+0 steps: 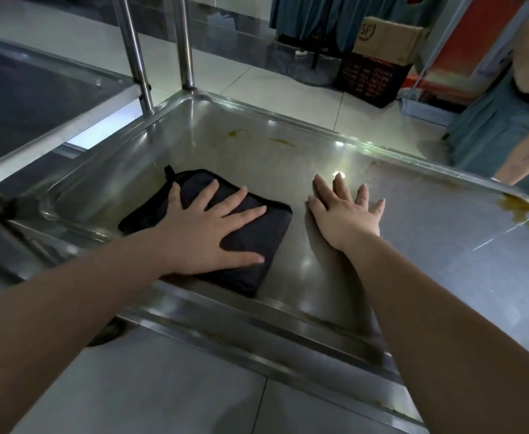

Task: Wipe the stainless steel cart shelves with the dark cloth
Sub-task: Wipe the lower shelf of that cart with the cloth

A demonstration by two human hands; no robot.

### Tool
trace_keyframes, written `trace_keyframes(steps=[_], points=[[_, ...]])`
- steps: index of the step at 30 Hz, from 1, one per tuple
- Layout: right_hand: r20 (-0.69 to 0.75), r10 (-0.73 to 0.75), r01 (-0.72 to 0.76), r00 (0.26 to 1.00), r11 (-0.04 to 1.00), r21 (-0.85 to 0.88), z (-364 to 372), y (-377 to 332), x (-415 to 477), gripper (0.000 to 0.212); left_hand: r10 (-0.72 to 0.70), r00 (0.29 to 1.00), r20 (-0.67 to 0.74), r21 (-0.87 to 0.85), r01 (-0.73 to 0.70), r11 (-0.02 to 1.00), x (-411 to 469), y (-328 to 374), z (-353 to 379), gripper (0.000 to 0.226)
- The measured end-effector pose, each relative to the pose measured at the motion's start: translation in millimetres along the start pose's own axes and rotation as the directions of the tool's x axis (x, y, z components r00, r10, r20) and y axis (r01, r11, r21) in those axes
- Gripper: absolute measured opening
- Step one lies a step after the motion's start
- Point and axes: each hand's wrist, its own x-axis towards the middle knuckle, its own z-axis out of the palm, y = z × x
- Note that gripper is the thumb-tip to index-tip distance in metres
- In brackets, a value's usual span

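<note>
1. Off the shelf's (429, 233) left end, a second steel tray (38, 98) can be seen, kinda dim.
2. At the shelf's far-left corner, a shiny post (185, 42) is planted upright.
3. The cloth (258, 236), dark and folded into a pad, is laid flat on the shelf's left half, close to the front rim.
4. It's pressed down by the left hand (203, 230): palm flat, fingers straight and spread wide, nothing curled round it.
5. Just right of the cloth, the right hand (347, 220) is laid on bare shelf steel, clear of the cloth. Its fingers are straight and fanned out, and nothing is held.
6. Yellow-brown stains (518, 208) are smeared at the shelf's far-right corner, with a couple more along the far side.
7. Past the shelf's far rim, a cardboard box (388, 39) is stacked on a dark crate (369, 76). A person (491, 126) in teal is caught beyond the far-right corner.
</note>
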Motion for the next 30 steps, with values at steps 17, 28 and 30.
trace_keyframes(steps=[17, 28, 30], points=[[0.111, -0.234, 0.239, 0.966, 0.970, -0.035, -14.6, -21.9, -9.0, 0.058, -0.032, 0.997, -0.074, -0.069, 0.026, 0.997, -17.0, -7.3, 2.8, 0.087], [-0.005, -0.365, 0.338, 0.931, 0.855, 0.394, -1.7, -106.6, -13.7, 0.051, -0.081, 0.995, -0.050, -0.071, 0.077, 0.995, -30.2, -23.6, 1.6, 0.090], [0.025, -0.380, 0.357, 0.925, 0.887, 0.293, -0.1, -107.1, -13.9, 0.052, -0.117, 0.992, -0.037, -0.091, 0.113, 0.989, -35.1, -40.1, 1.1, 0.090]])
